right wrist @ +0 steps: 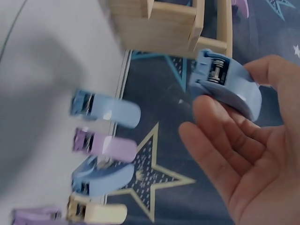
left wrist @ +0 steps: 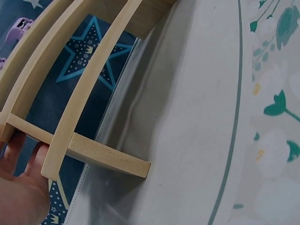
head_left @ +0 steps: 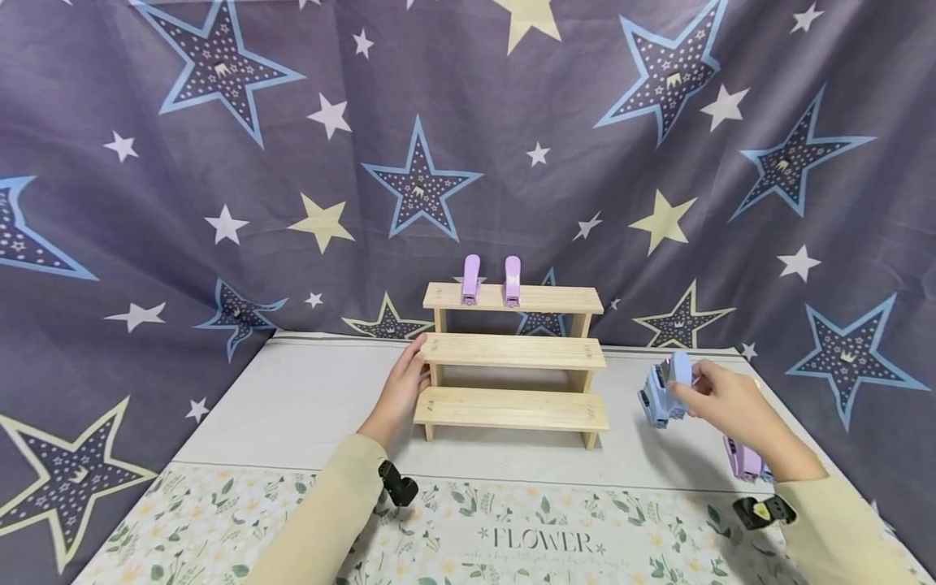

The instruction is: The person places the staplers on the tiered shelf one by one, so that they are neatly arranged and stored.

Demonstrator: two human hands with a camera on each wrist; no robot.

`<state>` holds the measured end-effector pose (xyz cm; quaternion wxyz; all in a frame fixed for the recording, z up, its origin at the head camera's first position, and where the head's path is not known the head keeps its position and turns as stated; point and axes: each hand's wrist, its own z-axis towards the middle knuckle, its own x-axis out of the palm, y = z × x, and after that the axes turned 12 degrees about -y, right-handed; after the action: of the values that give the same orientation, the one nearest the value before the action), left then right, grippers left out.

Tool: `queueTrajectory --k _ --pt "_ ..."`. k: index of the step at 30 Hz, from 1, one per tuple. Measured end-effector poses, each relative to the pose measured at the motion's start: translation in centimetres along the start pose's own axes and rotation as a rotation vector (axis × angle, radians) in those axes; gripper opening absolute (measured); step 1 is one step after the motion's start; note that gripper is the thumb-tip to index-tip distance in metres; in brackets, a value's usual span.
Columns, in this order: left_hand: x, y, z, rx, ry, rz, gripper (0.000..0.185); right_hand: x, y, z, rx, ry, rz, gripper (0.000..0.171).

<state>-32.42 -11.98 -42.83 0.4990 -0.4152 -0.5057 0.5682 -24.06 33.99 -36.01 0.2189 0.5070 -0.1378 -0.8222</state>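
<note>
My right hand [head_left: 731, 402] pinches a small blue hole punch [right wrist: 225, 84] between thumb and fingers, right of the wooden shelf and raised in front of the backdrop. In the head view this held punch overlaps another blue punch [head_left: 653, 398]. My left hand [head_left: 400, 386] grips the left side of the three-tier wooden shelf [head_left: 512, 406] at its middle tier, fingertips partly hidden behind the wood. Two purple hole punches [head_left: 471, 280] stand side by side on the top tier, left of its right end. The middle and bottom tiers show bare wood.
In the right wrist view, a row beside the hand holds a blue punch [right wrist: 108, 108], a purple one [right wrist: 108, 144], another blue one [right wrist: 103, 182], a cream one [right wrist: 98, 211] and more purple. A starry backdrop [head_left: 497, 97] hangs behind; a floral cloth [head_left: 541, 528] covers the front.
</note>
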Motion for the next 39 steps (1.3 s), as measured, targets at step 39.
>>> queueTrajectory --k 39 --pt "0.1 0.0 0.2 -0.036 -0.013 0.037 0.048 5.3 9.2 9.6 -0.04 -0.121 0.183 0.043"
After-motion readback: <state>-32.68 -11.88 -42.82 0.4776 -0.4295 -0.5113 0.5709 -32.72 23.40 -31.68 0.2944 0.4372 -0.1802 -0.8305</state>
